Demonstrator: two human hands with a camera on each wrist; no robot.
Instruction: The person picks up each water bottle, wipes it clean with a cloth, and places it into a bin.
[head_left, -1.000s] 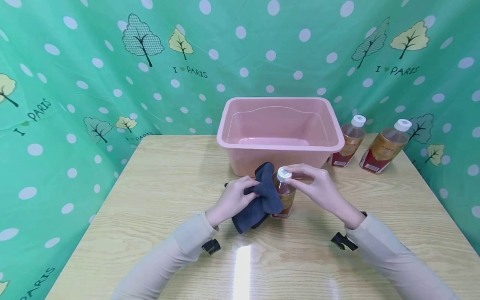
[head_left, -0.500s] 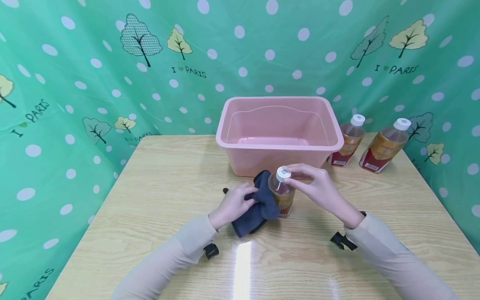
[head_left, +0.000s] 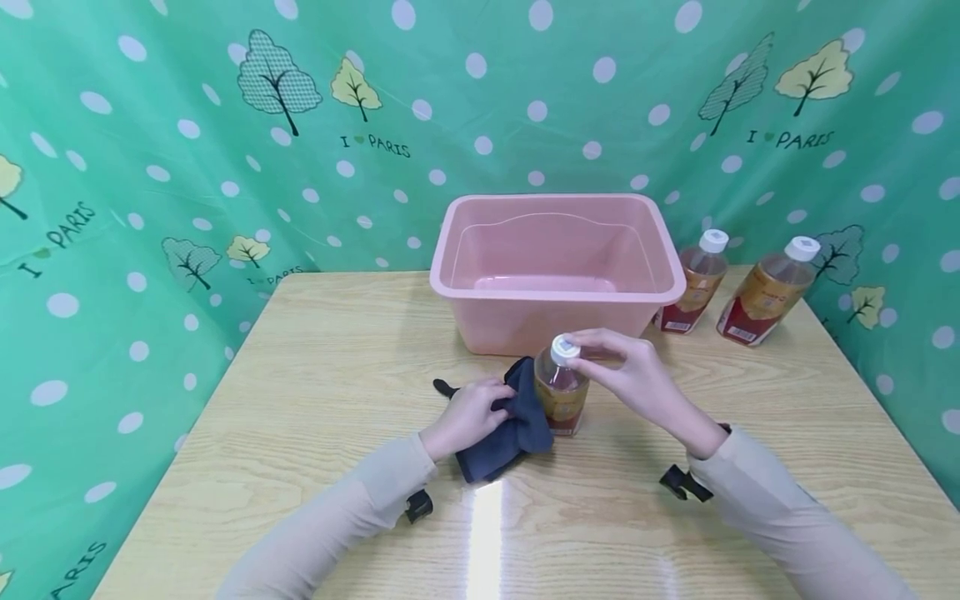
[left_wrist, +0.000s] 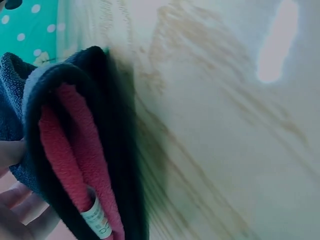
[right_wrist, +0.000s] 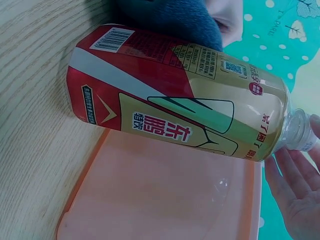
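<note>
A plastic drink bottle [head_left: 562,404] with a red and gold label and a white cap stands upright before the pink bin. My right hand [head_left: 637,371] pinches its cap from the right. In the right wrist view the bottle [right_wrist: 175,95] shows its red base, barcode and gold upper label, with my right hand [right_wrist: 295,185] at the neck. Folded loosely, a dark blue cloth [head_left: 498,450] lies against the bottle's left side, gripped by my left hand [head_left: 468,412]. A pink inner face and a small white tag show on the cloth [left_wrist: 75,135] in the left wrist view.
Behind the bottle stands the pink plastic bin [head_left: 555,296]. Two similar bottles, a nearer one [head_left: 693,287] and an outer one [head_left: 768,292], stand right of it. A green patterned curtain [head_left: 390,200] surrounds the wooden table [head_left: 315,350]. A bright reflection crosses the tabletop's front.
My left hand has slid the cloth down and left along the bottle, uncovering more of its front and label. My right hand stays on the cap, almost unmoved.
</note>
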